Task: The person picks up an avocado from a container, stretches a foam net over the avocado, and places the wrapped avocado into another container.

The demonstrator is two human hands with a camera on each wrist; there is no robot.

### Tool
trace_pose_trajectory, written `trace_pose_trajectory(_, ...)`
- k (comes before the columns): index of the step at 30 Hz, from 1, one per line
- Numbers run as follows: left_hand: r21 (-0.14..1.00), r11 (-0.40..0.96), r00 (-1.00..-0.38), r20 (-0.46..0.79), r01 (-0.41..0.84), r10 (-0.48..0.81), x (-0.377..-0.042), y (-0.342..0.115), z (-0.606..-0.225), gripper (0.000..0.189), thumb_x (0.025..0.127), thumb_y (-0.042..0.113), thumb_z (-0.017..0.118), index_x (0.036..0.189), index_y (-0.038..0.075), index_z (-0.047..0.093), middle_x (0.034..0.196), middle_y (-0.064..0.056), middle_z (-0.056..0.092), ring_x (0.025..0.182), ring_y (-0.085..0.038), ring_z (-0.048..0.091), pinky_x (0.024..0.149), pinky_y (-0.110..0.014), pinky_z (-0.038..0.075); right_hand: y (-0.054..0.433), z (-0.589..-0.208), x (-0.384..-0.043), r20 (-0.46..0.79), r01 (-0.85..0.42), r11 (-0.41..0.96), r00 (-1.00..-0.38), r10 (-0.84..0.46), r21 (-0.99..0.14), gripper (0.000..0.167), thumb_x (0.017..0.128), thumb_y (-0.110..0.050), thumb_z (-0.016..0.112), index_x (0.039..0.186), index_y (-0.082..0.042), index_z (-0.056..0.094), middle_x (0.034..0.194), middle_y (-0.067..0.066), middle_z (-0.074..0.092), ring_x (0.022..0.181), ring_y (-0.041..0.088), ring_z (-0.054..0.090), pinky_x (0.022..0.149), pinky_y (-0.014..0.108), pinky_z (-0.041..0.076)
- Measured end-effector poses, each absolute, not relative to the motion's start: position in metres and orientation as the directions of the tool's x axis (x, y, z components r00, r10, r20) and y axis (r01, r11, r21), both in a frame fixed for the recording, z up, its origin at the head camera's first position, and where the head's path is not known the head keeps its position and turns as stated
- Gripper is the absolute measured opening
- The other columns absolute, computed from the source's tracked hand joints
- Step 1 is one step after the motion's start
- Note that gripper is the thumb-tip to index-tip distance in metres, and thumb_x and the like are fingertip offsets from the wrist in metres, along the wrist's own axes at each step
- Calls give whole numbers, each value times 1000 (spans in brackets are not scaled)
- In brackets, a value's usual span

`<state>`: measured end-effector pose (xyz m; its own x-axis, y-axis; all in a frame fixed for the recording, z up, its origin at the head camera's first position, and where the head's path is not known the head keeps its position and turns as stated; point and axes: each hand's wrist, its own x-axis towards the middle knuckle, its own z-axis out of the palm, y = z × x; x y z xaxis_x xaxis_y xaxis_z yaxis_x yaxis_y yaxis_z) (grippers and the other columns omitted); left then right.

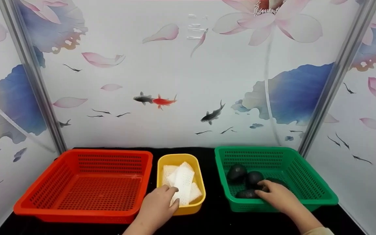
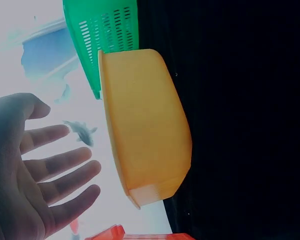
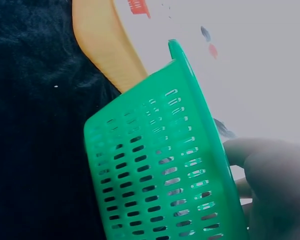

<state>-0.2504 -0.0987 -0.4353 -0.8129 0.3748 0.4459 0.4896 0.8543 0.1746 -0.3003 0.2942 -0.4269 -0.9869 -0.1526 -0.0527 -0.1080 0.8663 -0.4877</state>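
Note:
My left hand [image 1: 158, 205] is over the near left rim of a yellow bin [image 1: 194, 209], fingers relaxed and spread in the left wrist view, nothing in them. White foam net sleeves [image 1: 184, 182] lie piled in that bin, close by its fingertips. My right hand [image 1: 281, 197] reaches over the near rim of a green basket [image 1: 318, 192]. Dark, rough-skinned avocados [image 1: 254, 179] lie inside, one of them [image 1: 277, 181] partly hidden behind this hand. Its thumb and forefinger are right at the avocados; whether they pinch one I cannot tell. In the right wrist view the basket wall [image 3: 150, 165] hides the fingertips.
A wide red basket [image 1: 83, 215] stands left of the yellow bin, with only its slotted floor showing inside. All three containers stand in a row on black cloth [image 1: 214, 218]. White panels [image 1: 181, 81] printed with lotus and fish enclose the back and sides.

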Motion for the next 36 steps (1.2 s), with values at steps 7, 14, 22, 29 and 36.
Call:
trace_pose_trajectory(7,182,874,-846,399,450,352,-258,-94,-437,26,89,28,65,104,8,70,92,-6,64,79,-24,63,65,-40,53,293,-424,-302,-78,-122,858,-980,-184,-499,51,94,-40,60,126,-1,60,114,14,65,102,34,61,85,55,47)
trace_pose_trajectory(14,194,874,-856,379,446,353,-262,-93,-443,25,88,28,66,104,8,70,91,-6,63,80,-24,62,67,-41,53,293,-427,-307,-96,-143,856,-971,-218,-497,50,93,-39,61,125,0,61,117,16,63,104,34,61,87,55,46)
trace_pose_trajectory(22,178,880,-856,379,441,352,-263,-93,-449,26,86,28,68,103,8,71,89,-6,64,76,-24,63,62,-40,52,295,-428,-316,-106,-169,826,-958,-265,-537,51,89,-36,67,123,3,61,116,18,63,102,34,60,86,55,46)
trace_pose_trajectory(29,197,853,-833,405,483,378,-266,-93,-452,21,80,8,69,101,6,70,85,-7,63,75,-24,62,65,-37,52,296,-426,-320,-118,-207,796,-937,-328,-569,43,89,-30,69,117,2,64,113,17,63,101,35,60,85,55,46)
trace_pose_trajectory(36,185,859,-830,415,477,372,-269,-93,-455,27,76,7,77,101,7,69,85,-7,63,75,-25,62,66,-37,52,297,-425,-324,-127,-258,788,-912,-389,-559,39,89,-26,67,115,3,65,110,16,64,98,33,59,84,53,47)
